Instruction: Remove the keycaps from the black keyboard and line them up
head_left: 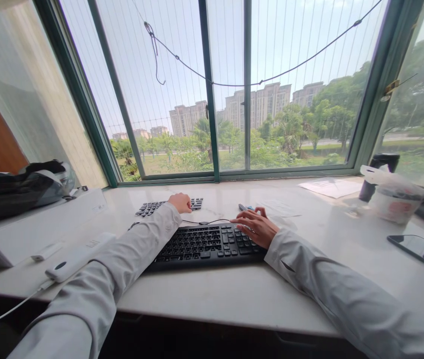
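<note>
A black keyboard [193,244] lies on the white counter, with many key sockets in its main block showing no caps. Behind it, loose black keycaps [152,207] are laid out in rows. My left hand [181,202] is over the right part of these rows, its fingers curled downward and closed; whatever is between the fingertips is hidden. Over the keyboard's number pad, my right hand [257,227] rests with fingers spread and nothing in them. A small grey-blue tool [245,207] lies just beyond the right fingers. The keyboard's cable [204,222] runs along its back edge.
A white power strip [79,257] and a white box [47,224] with a dark bag [17,187] are on the left. Rightward are a phone [423,252], a plastic-bagged tub [397,199] and paper [330,187]. A window frame [230,175] borders the counter's back.
</note>
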The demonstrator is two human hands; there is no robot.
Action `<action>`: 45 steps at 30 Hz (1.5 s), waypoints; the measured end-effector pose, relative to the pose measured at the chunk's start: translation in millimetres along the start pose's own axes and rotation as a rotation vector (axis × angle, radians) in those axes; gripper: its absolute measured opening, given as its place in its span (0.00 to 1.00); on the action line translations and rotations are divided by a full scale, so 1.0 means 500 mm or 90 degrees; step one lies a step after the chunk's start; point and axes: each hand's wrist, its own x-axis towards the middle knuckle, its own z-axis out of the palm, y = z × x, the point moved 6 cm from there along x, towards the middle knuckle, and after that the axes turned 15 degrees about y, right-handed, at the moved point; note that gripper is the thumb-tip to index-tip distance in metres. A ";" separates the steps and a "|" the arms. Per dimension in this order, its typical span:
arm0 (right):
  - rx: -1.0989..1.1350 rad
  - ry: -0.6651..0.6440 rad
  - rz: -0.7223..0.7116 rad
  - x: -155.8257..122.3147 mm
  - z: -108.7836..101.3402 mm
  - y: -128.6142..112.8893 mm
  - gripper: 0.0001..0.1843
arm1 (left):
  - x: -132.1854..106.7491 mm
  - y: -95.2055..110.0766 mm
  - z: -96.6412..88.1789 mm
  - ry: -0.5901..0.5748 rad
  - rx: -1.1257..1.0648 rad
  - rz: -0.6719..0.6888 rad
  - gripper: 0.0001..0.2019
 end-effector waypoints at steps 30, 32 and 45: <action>0.053 -0.090 0.087 0.085 0.100 -0.188 0.13 | -0.260 0.134 -0.098 -0.162 -0.547 0.325 0.13; 0.052 -0.094 0.101 0.079 0.102 -0.187 0.12 | -0.258 0.134 -0.093 -0.152 -0.537 0.319 0.13; 0.108 -0.160 0.177 0.058 0.113 -0.171 0.12 | -0.261 0.138 -0.094 -0.152 -0.605 0.313 0.18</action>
